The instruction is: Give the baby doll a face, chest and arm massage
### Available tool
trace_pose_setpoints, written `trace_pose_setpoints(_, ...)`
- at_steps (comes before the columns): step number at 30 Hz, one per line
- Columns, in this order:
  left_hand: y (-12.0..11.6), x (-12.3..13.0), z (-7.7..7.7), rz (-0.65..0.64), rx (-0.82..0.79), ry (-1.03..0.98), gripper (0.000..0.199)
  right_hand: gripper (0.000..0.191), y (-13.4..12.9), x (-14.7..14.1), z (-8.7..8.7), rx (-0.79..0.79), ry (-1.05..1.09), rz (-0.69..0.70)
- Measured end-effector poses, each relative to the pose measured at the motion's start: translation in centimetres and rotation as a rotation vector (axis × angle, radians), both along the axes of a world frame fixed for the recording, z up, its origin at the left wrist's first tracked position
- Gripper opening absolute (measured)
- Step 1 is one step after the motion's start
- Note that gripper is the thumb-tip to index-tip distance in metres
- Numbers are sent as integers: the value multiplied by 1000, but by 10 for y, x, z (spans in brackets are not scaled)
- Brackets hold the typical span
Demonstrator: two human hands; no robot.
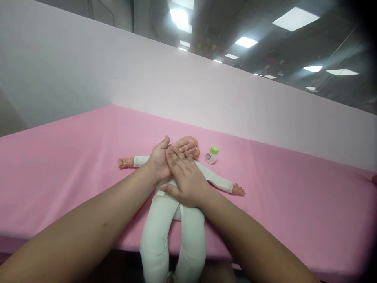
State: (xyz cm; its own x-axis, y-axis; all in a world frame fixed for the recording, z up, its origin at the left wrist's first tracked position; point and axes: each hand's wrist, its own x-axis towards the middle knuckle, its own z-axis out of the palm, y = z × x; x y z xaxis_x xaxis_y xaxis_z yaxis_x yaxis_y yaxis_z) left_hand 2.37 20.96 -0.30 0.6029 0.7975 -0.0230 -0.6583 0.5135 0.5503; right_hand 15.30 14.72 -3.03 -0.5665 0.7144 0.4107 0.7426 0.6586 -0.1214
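Note:
A baby doll (193, 220) with white cloth arms and legs lies on its back on a pink-covered table (97, 133), its legs hanging over the front edge. Above its chest, my left hand (161, 159) is palm up with fingers stretched out. My right hand (188, 177) lies palm down across the left palm, its fingers extended and touching it. Neither hand holds an object. Both hide the doll's chest and much of its head. A small white bottle with a green cap (211, 155) stands just right of the head.
A pale wall or panel (188, 86) rises behind the table. Ceiling lights show above it. A small reddish object (374, 179) is at the far right edge. My knees are partly visible below the table's front edge.

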Motion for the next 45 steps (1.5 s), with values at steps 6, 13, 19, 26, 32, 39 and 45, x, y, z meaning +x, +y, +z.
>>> trace_pose_setpoints(6, 1, 4, -5, -82, -10, -28, 75, 96, 5, 3, 0, -7, 39, -205)
trace_pose_setpoints(13, 20, -19, -3, 162, 31, -44, 74, 91, 3, 5, 0, -28, -36, -113)
trace_pose_setpoints(19, 23, -19, -7, 164, 28, -76, 74, 90, -8, -2, 1, 10, -76, 121)
trace_pose_setpoints(26, 7, -4, -11, -12, 0, -15, 79, 104, -2, 0, -5, 13, -92, 33)
trace_pose_setpoints(32, 4, 5, -15, -63, -4, -75, 78, 95, 9, 10, -4, 7, -96, -179)
trace_pose_setpoints(39, 19, -13, -11, 160, 12, -47, 73, 89, 13, 18, -6, 4, -98, -169)
trace_pose_setpoints(45, 24, -18, -12, 224, 7, -18, 73, 82, 0, 12, 0, -61, -120, 23)
